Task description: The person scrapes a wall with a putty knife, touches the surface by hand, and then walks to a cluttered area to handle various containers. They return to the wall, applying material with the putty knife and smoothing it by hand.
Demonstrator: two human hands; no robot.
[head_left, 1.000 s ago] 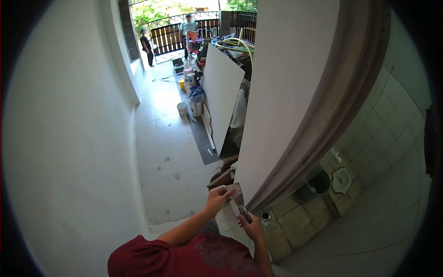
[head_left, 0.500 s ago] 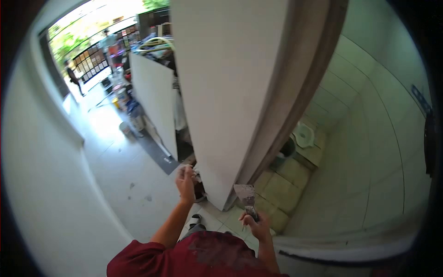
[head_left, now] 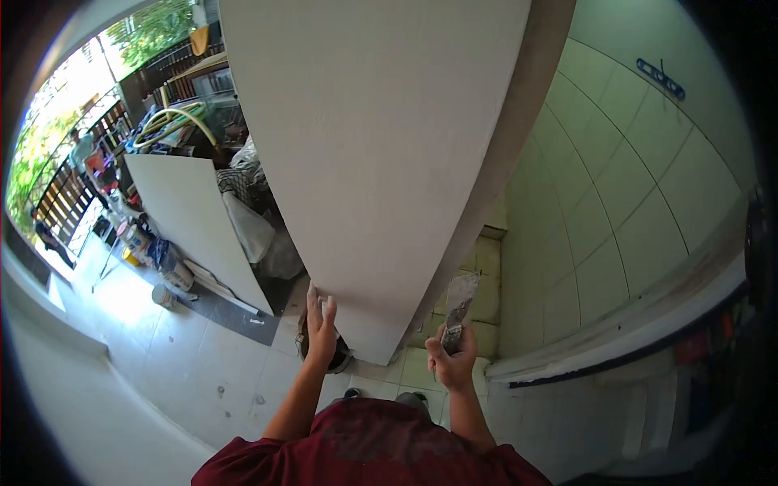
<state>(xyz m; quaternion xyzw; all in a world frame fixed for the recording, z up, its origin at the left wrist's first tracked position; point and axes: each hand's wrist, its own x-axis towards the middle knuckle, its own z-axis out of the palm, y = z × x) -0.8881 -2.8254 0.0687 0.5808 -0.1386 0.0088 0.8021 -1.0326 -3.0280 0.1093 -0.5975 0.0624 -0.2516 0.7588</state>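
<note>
My right hand [head_left: 454,358] grips the handle of a putty knife [head_left: 461,298], its blade pointing up and coated with pale residue. The blade overlaps the doorway edge in the head view. To the left, my left hand [head_left: 322,330] is raised with fingers apart, fingertips right at the lower left edge of the pale wall [head_left: 369,162]. No object shows in that hand. Partly hidden behind it, a dark round container [head_left: 339,357] stands on the floor by the wall's foot.
A white board [head_left: 194,223] leans on piled household items at left. Buckets [head_left: 163,296] stand on the tiled floor beside it. Two people appear far off near a railing. On the right, a tiled room [head_left: 608,186] has a blue spirit level [head_left: 660,78] on its wall.
My view has swung right and closer to the wall. My left hand's bunched fingers have spread at the wall edge. The putty knife stays in my right hand, its blade now tilted rightward.
</note>
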